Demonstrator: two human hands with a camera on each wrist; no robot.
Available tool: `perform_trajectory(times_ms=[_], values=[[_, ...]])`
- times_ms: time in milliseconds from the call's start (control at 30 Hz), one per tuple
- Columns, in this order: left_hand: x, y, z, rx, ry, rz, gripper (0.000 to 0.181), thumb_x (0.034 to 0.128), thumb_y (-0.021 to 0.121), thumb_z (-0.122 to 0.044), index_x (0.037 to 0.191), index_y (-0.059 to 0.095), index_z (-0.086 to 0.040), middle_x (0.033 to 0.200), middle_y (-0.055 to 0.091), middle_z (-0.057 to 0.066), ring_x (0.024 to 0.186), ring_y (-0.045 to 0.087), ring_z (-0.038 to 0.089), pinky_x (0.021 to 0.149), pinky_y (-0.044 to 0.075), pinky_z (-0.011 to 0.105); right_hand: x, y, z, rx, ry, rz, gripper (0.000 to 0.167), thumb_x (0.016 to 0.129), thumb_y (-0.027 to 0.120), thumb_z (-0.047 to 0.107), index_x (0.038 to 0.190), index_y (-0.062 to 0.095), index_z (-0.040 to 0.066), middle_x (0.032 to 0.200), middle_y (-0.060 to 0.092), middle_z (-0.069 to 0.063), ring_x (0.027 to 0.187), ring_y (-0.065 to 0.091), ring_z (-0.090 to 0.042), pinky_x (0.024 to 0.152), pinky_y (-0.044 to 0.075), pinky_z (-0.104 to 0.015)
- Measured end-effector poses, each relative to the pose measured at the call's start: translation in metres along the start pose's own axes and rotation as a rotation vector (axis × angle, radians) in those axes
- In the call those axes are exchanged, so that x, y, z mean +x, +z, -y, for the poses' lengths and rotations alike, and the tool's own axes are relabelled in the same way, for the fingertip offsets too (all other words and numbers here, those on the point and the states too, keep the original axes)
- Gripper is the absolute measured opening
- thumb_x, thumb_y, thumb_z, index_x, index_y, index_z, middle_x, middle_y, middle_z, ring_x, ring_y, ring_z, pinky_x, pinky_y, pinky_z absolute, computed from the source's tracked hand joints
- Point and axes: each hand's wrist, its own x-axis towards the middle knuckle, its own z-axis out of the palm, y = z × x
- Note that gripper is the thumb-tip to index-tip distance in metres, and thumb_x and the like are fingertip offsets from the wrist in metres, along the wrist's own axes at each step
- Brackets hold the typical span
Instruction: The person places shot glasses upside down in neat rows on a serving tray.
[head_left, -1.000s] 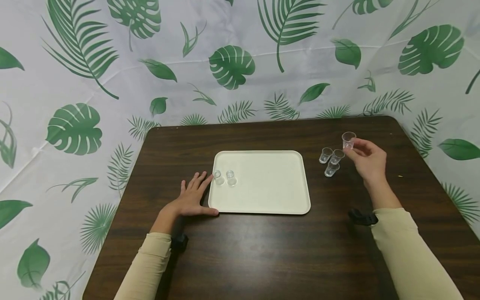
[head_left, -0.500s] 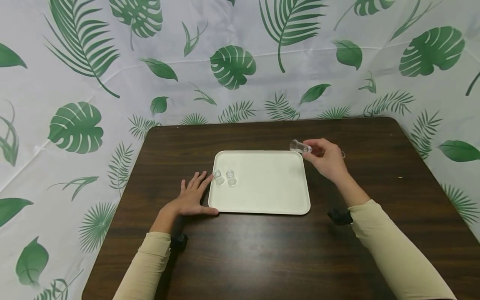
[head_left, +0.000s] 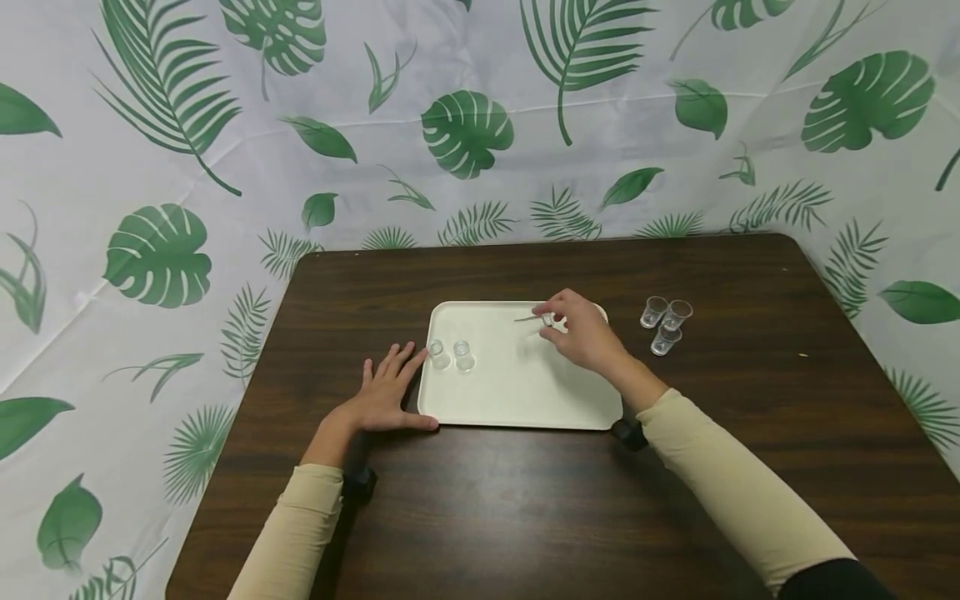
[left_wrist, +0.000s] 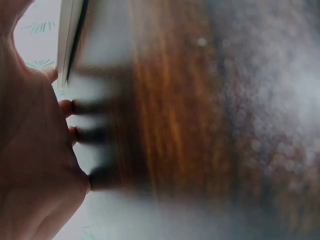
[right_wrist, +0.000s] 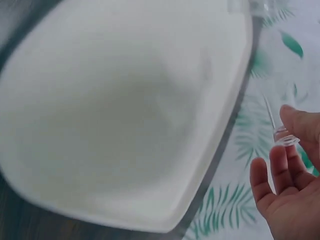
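Observation:
A cream tray [head_left: 517,408] lies on the table. Two small clear cups, one [head_left: 438,356] and another [head_left: 464,357], stand upside down at its left end. My left hand [head_left: 384,402] is spread flat beside the tray, fingers straight, touching its left edge; the left wrist view shows the hand [left_wrist: 35,145] close above the wood. Over the tray's upper right part, my right hand [head_left: 585,333] pinches a clear cup [head_left: 547,319] between thumb and fingers. In the right wrist view, the hand [right_wrist: 295,185] holds that cup by its base [right_wrist: 287,140].
Three clear cups stand close together right of the tray: a left one [head_left: 654,312], a right one [head_left: 678,313] and a front one [head_left: 666,339]. A leaf-patterned cloth [head_left: 262,183] hangs behind the dark wooden table [head_left: 480,508].
My right hand has moved left from beside the group of cups to over the tray, and the cup it holds has been turned over from upright. The left hand has stayed still.

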Motion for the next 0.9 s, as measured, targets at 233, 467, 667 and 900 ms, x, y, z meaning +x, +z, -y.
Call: perform_trajectory(times_ms=[233,467,667,900], values=[[0.000,0.001,0.000,-0.005,-0.002,0.001,0.118,0.0727,0.071,-0.070,0.160,0.010,-0.020,0.163,0.005,0.014,0.148,-0.004,0.037,0.106,-0.003,0.072,0.005,0.027,0.015,-0.052,-0.077,0.060,0.031,0.089,0.069,0.002,0.120,0.070,0.003,0.109,0.058,-0.012,0.103,0.052,-0.028,0.088,0.044,-0.042],[0.000,0.001,0.000,-0.003,-0.002,-0.003,0.118,0.0723,0.071,-0.071,0.160,0.009,-0.021,0.164,0.005,0.014,0.149,-0.004,0.037,0.106,-0.003,0.071,0.009,0.043,0.032,-0.156,-0.105,0.111,0.031,0.089,0.070,0.004,0.120,0.070,0.006,0.109,0.059,-0.008,0.106,0.052,-0.025,0.091,0.046,-0.039],[0.001,0.002,0.002,0.004,-0.005,-0.008,0.119,0.0716,0.071,-0.072,0.160,0.010,-0.021,0.163,0.006,0.015,0.148,-0.003,0.038,0.105,-0.003,0.072,0.013,0.053,0.039,-0.219,-0.104,0.127,0.031,0.087,0.073,0.005,0.118,0.071,0.007,0.109,0.063,-0.006,0.106,0.056,-0.023,0.092,0.047,-0.037],[0.002,0.002,0.001,0.004,-0.008,-0.004,0.119,0.0715,0.071,-0.072,0.160,0.010,-0.021,0.164,0.004,0.013,0.149,-0.004,0.037,0.106,-0.003,0.071,0.015,0.058,0.042,-0.239,-0.097,0.136,0.029,0.085,0.074,0.004,0.114,0.073,0.008,0.110,0.065,-0.005,0.108,0.057,-0.024,0.094,0.047,-0.037]])
